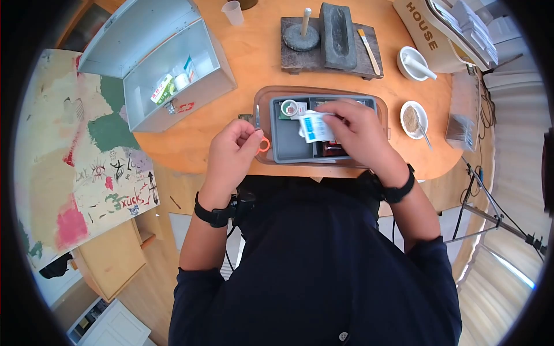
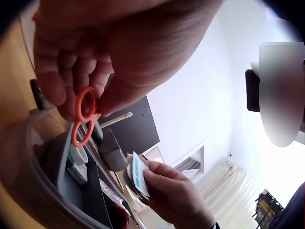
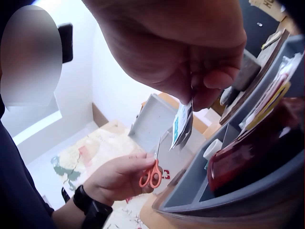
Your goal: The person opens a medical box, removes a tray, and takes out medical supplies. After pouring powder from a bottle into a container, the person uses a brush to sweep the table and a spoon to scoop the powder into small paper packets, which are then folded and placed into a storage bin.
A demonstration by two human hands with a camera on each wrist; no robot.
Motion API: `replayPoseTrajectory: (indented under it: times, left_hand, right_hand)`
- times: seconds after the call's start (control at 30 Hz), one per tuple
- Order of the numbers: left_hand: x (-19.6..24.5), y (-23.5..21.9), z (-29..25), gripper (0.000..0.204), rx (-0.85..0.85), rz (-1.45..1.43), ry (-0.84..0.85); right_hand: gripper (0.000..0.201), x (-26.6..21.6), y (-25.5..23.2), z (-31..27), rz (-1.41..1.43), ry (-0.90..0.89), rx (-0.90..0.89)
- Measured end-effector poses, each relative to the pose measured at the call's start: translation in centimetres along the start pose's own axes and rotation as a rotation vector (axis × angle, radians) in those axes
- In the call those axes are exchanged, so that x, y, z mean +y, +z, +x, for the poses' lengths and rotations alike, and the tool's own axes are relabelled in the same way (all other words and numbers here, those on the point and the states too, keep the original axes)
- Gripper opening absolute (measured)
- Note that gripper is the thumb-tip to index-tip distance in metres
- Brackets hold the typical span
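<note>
My left hand [image 1: 231, 151] pinches a small pair of scissors [image 3: 157, 169] by its orange handles, blades pointing up beside the tray. Between the thumb and fingers of my right hand [image 1: 363, 132] are white packets [image 1: 314, 128] with blue-green print, held over a divided grey tray [image 1: 292, 151]. A white roll with a green label [image 1: 289, 108] sits in the tray's far left corner. On the tray's right side lies a glossy dark red item [image 3: 238, 162], with clear-wrapped items [image 3: 271, 95] beyond it. The packets hang apart from the scissors.
The grey tray stands in a brownish translucent tub [image 1: 382, 109]. An open metal box [image 1: 216, 75] holding small packages is at left. At the back, a dark board [image 1: 369, 43] bears a stone trough and a brush. A mortar [image 1: 407, 55] and a powder bowl [image 1: 426, 118] stand right.
</note>
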State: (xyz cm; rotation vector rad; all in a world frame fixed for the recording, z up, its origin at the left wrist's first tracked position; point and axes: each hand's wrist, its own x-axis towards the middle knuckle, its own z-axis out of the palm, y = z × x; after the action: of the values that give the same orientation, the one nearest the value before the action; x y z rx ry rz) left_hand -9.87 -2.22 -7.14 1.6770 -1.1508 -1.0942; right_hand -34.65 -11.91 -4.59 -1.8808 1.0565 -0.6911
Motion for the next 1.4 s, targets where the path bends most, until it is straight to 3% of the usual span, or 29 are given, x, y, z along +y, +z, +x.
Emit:
replayPoseTrajectory:
  times: [0.07,0.2,0.33,0.43,0.5,0.53,0.67,0.77,0.8,0.83,0.87,0.93,1.13,1.2,1.23,1.3,1.4]
  left_hand:
    - [-0.4,-0.1,-0.5,0.012,0.017,-0.046,-0.033]
    - [-0.9,-1.2,-1.7,0.012,0.022,-0.026,-0.064]
    - [-1.2,-1.3,-2.2,0.012,0.032,-0.11,-0.116]
    - [-0.9,-0.8,-2.3,0.013,0.025,-0.182,-0.101]
    - [-0.4,0.2,-2.2,0.013,0.001,-0.205,-0.063]
    - [-0.1,0.8,-2.3,0.012,-0.034,-0.312,-0.132]
    - [0.4,3.4,-2.2,0.012,-0.192,-0.493,-0.277]
    - [-1.2,5.0,-1.9,0.012,-0.165,-0.36,-0.135]
    - [-0.4,4.7,-1.8,0.013,-0.182,-0.27,-0.151]
    - [0.7,4.6,-1.8,0.013,-0.182,-0.233,-0.154]
    - [0.7,4.6,-1.7,0.014,-0.185,-0.287,-0.175]
    - [0.6,5.0,-1.4,0.014,-0.191,-0.348,-0.187]
    - [0.3,4.5,-2.0,0.016,-0.09,-0.114,-0.025]
    - [-0.6,3.7,-2.5,0.015,0.087,-0.012,0.042]
    - [-1.1,3.2,-2.7,0.015,0.082,-0.015,0.038]
    - [-2.4,2.2,-2.9,0.013,0.213,0.061,0.203]
    - [-4.2,1.5,-3.3,0.01,0.323,0.043,0.241]
  right_hand:
    - [0.016,-0.4,1.0,1.4,-0.146,-0.071,-0.173]
    - [0.017,0.2,3.1,2.3,-0.268,-0.178,-0.271]
    - [0.017,0.0,2.8,2.0,-0.344,-0.323,-0.237]
    - [0.016,-1.0,1.8,1.4,-0.363,-0.18,-0.179]
    - [0.013,-2.1,1.6,-0.4,-0.108,0.016,-0.173]
    - [0.015,-2.3,1.9,-1.5,-0.01,0.077,-0.197]
    - [0.017,-2.0,3.5,-4.6,0.004,0.153,-0.226]
    - [0.018,-0.4,4.1,-5.2,0.15,0.201,-0.151]
    - [0.018,-0.5,4.3,-5.0,0.173,0.167,-0.163]
    - [0.018,-0.6,4.1,-4.9,0.182,0.244,-0.156]
    - [0.017,-0.9,3.8,-4.9,0.18,0.332,-0.146]
    - [0.017,-1.5,3.8,-4.6,0.126,0.313,-0.15]
    - [0.016,-1.8,3.5,-3.8,0.064,0.313,-0.138]
    - [0.01,-2.3,2.7,-3.6,-0.143,0.12,-0.059]
    - [0.01,-2.4,2.4,-3.6,-0.145,0.127,-0.06]
    - [0.005,-2.5,1.9,-3.3,-0.232,0.023,0.053]
    - [0.001,-3.2,0.8,-2.4,-0.248,-0.015,0.055]
